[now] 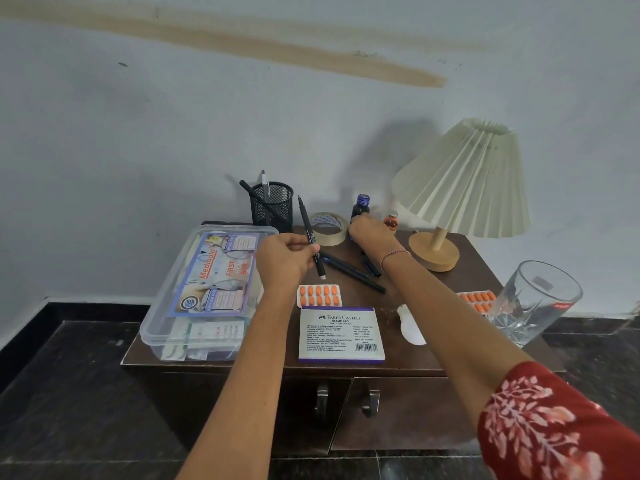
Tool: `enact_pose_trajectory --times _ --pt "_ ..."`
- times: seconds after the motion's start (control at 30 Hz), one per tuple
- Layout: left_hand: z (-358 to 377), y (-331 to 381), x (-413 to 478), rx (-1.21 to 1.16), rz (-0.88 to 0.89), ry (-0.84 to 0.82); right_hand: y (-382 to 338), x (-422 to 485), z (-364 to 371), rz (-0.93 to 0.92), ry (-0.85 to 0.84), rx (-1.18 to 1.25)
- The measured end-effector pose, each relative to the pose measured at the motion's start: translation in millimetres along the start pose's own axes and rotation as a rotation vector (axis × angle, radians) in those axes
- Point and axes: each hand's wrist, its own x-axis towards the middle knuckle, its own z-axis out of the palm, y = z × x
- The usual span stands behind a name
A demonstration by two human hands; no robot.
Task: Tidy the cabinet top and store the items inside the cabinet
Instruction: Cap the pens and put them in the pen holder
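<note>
My left hand (287, 259) pinches a black pen (309, 233), held nearly upright above the dark brown cabinet top (446, 355). My right hand (372, 233) reaches to the back and curls round the lower part of a dark blue bottle (361, 206). Two more black pens (353, 271) lie on the top between my hands. A black mesh pen holder (272, 206) with two pens stands at the back. An orange pill strip (319, 294) and a white Faber-Castell stamp pad box (341, 334) lie near the front.
A clear first aid box (204, 296) fills the left side. A tape roll (329, 227), a small orange bottle (391, 221), a pleated lamp (464, 188), a drinking glass (533, 303), a second pill strip (478, 300) and a white spoon (410, 327) also stand here. The cabinet doors (398, 414) are closed.
</note>
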Motion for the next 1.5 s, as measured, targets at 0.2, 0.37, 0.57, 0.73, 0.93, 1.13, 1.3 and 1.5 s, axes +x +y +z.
enact_pose_trajectory --times 0.2,0.37,0.57,0.73,0.93,1.13,1.3,1.5 --pt "1.9 -0.1 0.8 0.004 0.001 -0.014 -10.7 -15.9 -20.6 -0.007 0.257 0.143" --pt "0.4 2.4 -5.9 0.008 -0.003 -0.037 -31.2 -74.5 -43.6 0.134 0.592 0.634" --pt "-4.0 8.3 -22.6 0.08 0.045 -0.086 -41.9 -132.7 -39.7 0.264 0.623 1.109" --pt "-6.8 6.3 -29.3 0.22 0.101 -0.183 -39.3 -143.8 -34.9 0.349 0.604 1.547" --pt "-8.4 9.4 -25.2 0.498 0.308 -0.253 -22.2 -139.6 -40.2 0.382 0.7 1.813" --pt "-14.4 11.4 -20.1 0.59 0.362 -0.279 -18.3 -141.1 -44.2 0.375 0.818 1.853" --pt "-12.3 13.3 -20.2 0.597 0.406 -0.287 -20.9 -139.6 -43.2 0.338 0.762 1.858" --pt "-13.1 16.9 -22.5 0.603 0.424 -0.275 -24.2 -139.4 -40.4 0.292 0.732 1.791"
